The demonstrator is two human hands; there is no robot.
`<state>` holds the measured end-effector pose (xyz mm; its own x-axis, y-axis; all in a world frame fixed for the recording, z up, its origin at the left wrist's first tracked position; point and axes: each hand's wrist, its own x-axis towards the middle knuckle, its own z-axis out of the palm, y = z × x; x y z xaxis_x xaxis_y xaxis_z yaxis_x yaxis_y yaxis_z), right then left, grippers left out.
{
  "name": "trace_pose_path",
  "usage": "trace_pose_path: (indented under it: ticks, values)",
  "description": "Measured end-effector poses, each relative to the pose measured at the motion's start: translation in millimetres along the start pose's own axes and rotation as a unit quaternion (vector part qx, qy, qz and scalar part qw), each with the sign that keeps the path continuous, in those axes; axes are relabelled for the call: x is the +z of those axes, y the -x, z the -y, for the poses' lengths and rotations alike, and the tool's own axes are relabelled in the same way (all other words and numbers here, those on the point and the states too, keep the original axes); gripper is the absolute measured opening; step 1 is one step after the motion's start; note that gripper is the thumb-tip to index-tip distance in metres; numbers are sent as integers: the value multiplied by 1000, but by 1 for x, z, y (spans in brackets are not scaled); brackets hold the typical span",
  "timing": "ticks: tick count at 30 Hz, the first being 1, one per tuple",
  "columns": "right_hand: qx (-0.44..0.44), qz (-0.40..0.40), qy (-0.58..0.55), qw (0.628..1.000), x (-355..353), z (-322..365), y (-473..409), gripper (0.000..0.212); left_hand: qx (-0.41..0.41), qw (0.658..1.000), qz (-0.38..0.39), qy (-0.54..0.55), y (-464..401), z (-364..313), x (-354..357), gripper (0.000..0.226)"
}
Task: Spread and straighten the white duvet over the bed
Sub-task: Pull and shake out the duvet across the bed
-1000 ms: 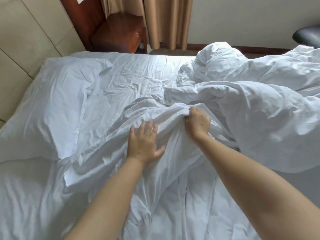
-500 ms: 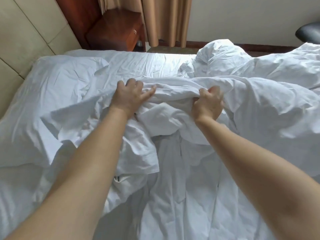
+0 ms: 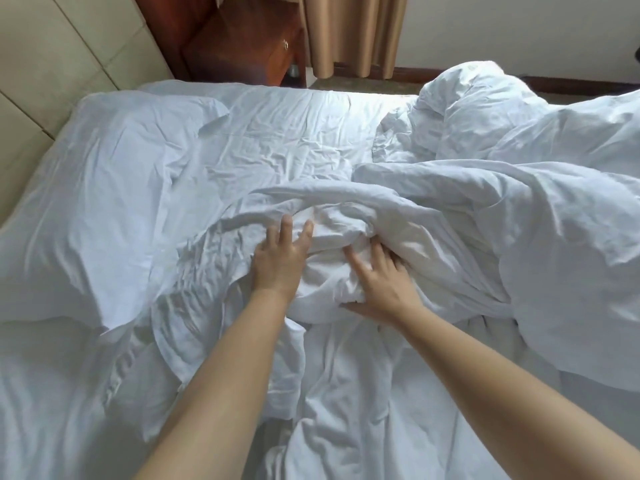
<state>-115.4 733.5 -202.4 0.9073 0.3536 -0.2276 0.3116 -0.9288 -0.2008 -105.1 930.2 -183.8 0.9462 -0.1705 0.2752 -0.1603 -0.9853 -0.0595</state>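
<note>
Lying rumpled across the white-sheeted bed (image 3: 294, 133), the white duvet (image 3: 519, 220) is bunching under both hands' wide grips, left hand (image 3: 278, 261) and right hand (image 3: 384, 284); a reddish wooden nightstand (image 3: 242, 46) and tan curtains (image 3: 353, 32) are standing beyond.

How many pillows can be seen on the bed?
1: the pillow lies at the head of the bed, left of both hands, against the padded headboard. The bunched white duvet may hide another.
</note>
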Motion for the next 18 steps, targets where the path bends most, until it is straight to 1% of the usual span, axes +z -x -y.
trace_pose_path:
  ticks: [2, 3, 5, 6, 7, 9, 10, 11, 13, 14, 15, 16, 18]
  values:
    - [63, -100, -20, 993, -18, 4, -21, 82, 19, 997, -1, 73, 10, -3, 1, 50]
    - [104, -131, -42, 985, -29, 5, -34, 69, 50, 995, -9, 82, 15, -2, 3, 57]
    - [172, -141, -92, 971, -46, 4, -60, 49, 132, 991, -14, 32, 19, 7, 3, 69]
    - [196, -130, -104, 966, -49, 3, -69, 45, 163, 986, -15, -8, 17, 15, 3, 67]
    - [212, -115, -105, 965, -49, 1, -75, 45, 175, 983, -17, -52, 14, 24, 4, 61]
    - [218, -92, -98, 967, -39, 2, -76, 49, 173, 975, -35, -133, 5, 39, 8, 54]
    - [215, -89, -93, 968, -31, 3, -75, 52, 176, 970, -24, -164, 1, 45, 10, 53]
    - [211, -89, -87, 970, -24, 3, -73, 54, 179, 965, -17, -189, -3, 49, 13, 51]
    - [199, -78, -71, 974, -10, 1, -71, 59, 175, 964, 12, -201, 0, 48, 22, 50]
    - [192, -68, -60, 977, -3, -1, -70, 61, 174, 964, 39, -198, 5, 43, 26, 51]
    - [185, -57, -49, 980, 4, -4, -69, 64, 168, 964, 90, -188, 11, 36, 32, 55]
    - [176, -48, -38, 982, 12, -6, -67, 66, 148, 963, 146, -170, 19, 29, 39, 63]
    - [152, -25, -20, 988, 31, -7, -61, 70, 110, 959, 222, -137, 33, 19, 48, 89]
